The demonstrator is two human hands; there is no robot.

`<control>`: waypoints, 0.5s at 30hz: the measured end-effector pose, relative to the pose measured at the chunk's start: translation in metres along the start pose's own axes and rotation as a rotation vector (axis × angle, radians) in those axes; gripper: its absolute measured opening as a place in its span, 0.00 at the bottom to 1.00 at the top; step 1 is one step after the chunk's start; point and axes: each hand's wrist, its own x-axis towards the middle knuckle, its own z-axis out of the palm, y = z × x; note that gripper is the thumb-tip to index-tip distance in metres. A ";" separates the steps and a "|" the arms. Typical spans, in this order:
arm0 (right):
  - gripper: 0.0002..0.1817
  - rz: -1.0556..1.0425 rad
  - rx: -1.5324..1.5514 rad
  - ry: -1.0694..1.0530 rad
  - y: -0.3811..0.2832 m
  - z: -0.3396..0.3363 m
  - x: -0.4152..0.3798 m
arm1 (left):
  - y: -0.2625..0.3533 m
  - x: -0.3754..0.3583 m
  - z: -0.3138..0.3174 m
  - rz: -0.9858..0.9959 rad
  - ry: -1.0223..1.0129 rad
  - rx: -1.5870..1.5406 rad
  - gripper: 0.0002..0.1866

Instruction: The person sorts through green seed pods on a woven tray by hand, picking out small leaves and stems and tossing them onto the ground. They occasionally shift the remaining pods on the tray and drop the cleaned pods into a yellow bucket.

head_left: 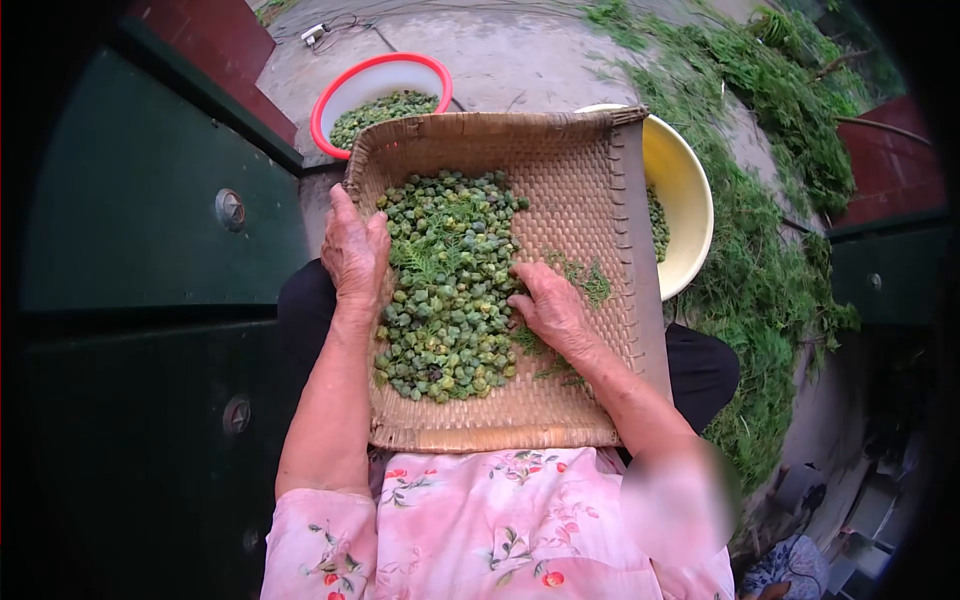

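Note:
A woven winnowing basket [575, 200] lies across my lap, holding a heap of small green seed cones [450, 330] on its left half. Feathery green sprigs [430, 250] rest on top of the heap. My left hand [355, 245] is closed around the basket's left rim, thumb on the inner side. At the heap's right edge is my right hand [550, 305], its bent fingers touching the cones and a gap showing between thumb and forefinger. More loose sprigs [597, 285] lie on the bare weave beside and under this hand.
A red-rimmed white basin [385, 75] with more cones stands beyond the basket. Partly behind the basket's right side is a yellow basin [685, 210] with cones. Cut green branches [770, 300] cover the ground at right. A dark green door [150, 200] stands at left.

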 end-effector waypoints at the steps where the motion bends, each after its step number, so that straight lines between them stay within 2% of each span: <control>1: 0.17 0.007 -0.007 -0.009 -0.002 -0.001 0.001 | 0.000 0.001 0.001 0.000 0.001 -0.004 0.35; 5: 0.19 -0.080 -0.052 0.068 0.013 0.009 -0.002 | -0.002 0.001 0.002 0.013 0.010 -0.012 0.35; 8: 0.21 0.224 0.333 -0.072 0.017 -0.009 -0.003 | -0.001 0.001 0.001 0.015 0.010 -0.013 0.35; 9: 0.20 0.220 0.526 -0.081 0.020 -0.013 -0.002 | -0.001 0.001 0.001 0.012 0.012 -0.015 0.35; 12: 0.18 0.488 1.077 -0.131 0.021 -0.028 -0.006 | -0.002 0.002 0.004 0.007 0.019 -0.027 0.35; 15: 0.17 0.518 1.120 -0.132 0.015 -0.029 -0.007 | -0.001 0.001 0.002 -0.014 -0.001 -0.029 0.34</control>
